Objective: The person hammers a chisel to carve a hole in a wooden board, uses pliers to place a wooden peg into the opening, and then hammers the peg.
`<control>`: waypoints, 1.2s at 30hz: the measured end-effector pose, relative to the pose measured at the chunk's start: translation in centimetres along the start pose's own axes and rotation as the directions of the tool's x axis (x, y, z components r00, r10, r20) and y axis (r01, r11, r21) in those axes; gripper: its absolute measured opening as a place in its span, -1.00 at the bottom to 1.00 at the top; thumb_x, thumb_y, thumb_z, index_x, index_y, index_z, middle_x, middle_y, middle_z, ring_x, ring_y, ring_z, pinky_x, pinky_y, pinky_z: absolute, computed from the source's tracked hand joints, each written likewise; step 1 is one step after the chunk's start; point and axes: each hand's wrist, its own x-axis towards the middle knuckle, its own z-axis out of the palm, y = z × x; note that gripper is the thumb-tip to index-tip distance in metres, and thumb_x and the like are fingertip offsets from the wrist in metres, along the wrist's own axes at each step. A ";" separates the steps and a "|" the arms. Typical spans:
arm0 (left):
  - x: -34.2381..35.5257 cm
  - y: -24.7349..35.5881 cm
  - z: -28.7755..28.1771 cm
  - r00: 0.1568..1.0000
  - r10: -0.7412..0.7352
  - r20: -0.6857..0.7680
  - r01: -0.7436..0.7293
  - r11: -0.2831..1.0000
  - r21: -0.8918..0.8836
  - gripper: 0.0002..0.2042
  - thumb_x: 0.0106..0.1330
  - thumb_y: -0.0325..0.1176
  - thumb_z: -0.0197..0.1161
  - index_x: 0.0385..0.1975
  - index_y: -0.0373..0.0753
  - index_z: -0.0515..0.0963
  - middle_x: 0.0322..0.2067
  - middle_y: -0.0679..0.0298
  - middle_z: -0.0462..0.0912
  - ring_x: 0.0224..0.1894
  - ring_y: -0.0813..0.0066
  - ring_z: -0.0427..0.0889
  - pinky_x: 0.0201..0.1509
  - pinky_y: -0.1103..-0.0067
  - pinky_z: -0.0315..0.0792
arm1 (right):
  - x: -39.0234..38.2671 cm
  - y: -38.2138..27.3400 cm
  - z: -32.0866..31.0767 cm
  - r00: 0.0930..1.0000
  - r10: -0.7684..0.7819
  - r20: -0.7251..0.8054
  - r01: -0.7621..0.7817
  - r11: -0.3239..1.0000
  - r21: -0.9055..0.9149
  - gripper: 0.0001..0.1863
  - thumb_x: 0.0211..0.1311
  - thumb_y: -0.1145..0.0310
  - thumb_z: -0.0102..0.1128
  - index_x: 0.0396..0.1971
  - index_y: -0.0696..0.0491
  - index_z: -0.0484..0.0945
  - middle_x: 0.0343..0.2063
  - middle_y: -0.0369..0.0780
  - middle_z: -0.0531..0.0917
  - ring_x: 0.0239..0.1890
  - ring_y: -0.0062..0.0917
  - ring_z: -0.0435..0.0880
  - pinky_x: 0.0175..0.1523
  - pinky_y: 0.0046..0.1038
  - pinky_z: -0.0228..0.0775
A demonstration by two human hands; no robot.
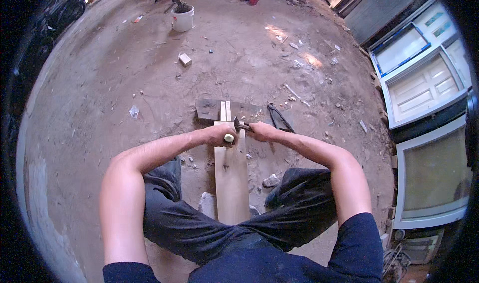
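A long pale wooden board (231, 183) lies lengthwise between my legs, its far end under my hands. My left hand (219, 133) is closed near that end, wrapped round a tool with a pale yellow, rounded handle end (228, 138); its other end is hidden. My right hand (262, 132) grips a hammer (236, 123), whose dark head is just beside the left hand, over the board. Two narrow wooden strips (225, 110) extend beyond the board's far end, across a dark plank (207, 109) on the ground. To the right of my right hand rest long-handled pincers (277, 117).
A white bucket (182, 18) and a small pale block (185, 59) stand farther off on the dirt floor. Stones (271, 181) and scraps lie around the board. White-framed door and window panels (424, 83) lean along the right side.
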 end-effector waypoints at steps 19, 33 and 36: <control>1.6 -0.5 -0.8 0.949 -0.282 -0.140 0.244 0.939 -0.241 -0.75 0.02 -0.40 0.42 -0.34 -0.24 0.51 -0.42 0.30 0.61 -0.30 0.53 0.56 -0.22 0.52 0.46 | -10.4 -8.3 -12.1 0.907 0.236 -0.349 0.069 0.734 0.676 -0.67 0.18 0.18 0.21 -0.61 0.12 0.49 -0.76 -0.45 0.33 -0.69 -0.78 0.24 -0.63 -0.55 0.01; 2.4 -1.7 -2.8 0.938 -0.313 -0.150 0.269 0.929 -0.255 -0.78 0.00 -0.47 0.40 -0.41 -0.28 0.49 -0.48 0.29 0.60 -0.34 0.56 0.56 -0.23 0.51 0.47 | -11.1 -4.0 -10.4 0.889 0.264 -0.375 0.079 0.717 0.692 -0.68 0.21 0.19 0.19 -0.58 0.14 0.49 -0.74 -0.48 0.31 -0.65 -0.78 0.24 -0.57 -0.56 0.04; 2.9 -1.9 -3.2 0.941 -0.313 -0.126 0.266 0.919 -0.293 -0.76 -0.04 -0.48 0.41 -0.41 -0.31 0.49 -0.49 0.26 0.59 -0.37 0.53 0.55 -0.26 0.49 0.47 | -10.9 -3.9 -10.3 0.887 0.250 -0.389 0.099 0.719 0.688 -0.65 0.27 0.20 0.17 -0.66 0.01 0.35 -0.80 -0.47 0.33 -0.81 -0.82 0.21 -0.73 -0.62 -0.05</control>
